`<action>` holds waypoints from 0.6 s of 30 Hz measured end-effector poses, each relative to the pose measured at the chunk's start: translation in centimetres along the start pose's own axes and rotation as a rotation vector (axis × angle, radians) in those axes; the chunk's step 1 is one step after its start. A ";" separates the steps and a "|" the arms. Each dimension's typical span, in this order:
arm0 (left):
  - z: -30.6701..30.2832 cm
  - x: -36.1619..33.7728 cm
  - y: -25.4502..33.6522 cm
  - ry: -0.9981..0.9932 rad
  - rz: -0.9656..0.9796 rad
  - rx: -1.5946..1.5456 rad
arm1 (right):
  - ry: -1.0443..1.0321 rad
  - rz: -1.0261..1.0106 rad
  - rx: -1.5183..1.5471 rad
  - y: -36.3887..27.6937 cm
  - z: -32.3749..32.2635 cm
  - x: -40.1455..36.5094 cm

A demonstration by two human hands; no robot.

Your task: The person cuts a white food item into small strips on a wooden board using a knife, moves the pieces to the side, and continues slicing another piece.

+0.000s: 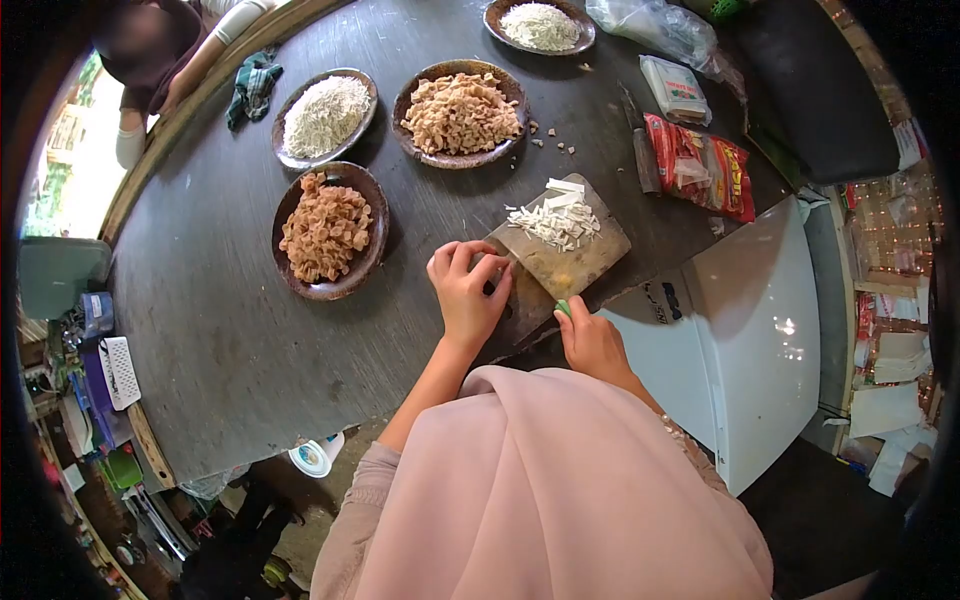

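White strips (560,225) (short, thin), loosely heaped, worn board (585,262)

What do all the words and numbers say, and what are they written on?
I can't read any of them for sure.
Red packet: big yellow letters, too blurred to read.
White packet: small red print, too small to read.
Large white panel beside the table: dark marks like letters, too unclear to read.
Round white lid: blue-green print, too small to read.
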State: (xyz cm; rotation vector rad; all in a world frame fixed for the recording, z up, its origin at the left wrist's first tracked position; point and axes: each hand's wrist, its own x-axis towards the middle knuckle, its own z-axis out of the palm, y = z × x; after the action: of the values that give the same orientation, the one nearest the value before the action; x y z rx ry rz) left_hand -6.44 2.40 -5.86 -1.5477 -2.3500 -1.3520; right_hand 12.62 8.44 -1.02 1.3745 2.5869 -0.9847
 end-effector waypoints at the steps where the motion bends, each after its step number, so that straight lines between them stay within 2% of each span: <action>1: 0.0 0.0 0.0 -0.001 -0.003 0.000 | 0.037 -0.028 0.018 0.0 0.3 0.2; 18: 0.1 0.0 0.0 0.000 -0.016 -0.012 | 0.084 -0.061 0.067 0.4 0.6 -0.6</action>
State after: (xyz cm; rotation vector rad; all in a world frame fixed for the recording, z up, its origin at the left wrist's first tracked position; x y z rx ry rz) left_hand -6.41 2.43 -5.89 -1.5354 -2.3636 -1.3711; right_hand 13.10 7.79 -1.51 1.3885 2.6955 -1.0544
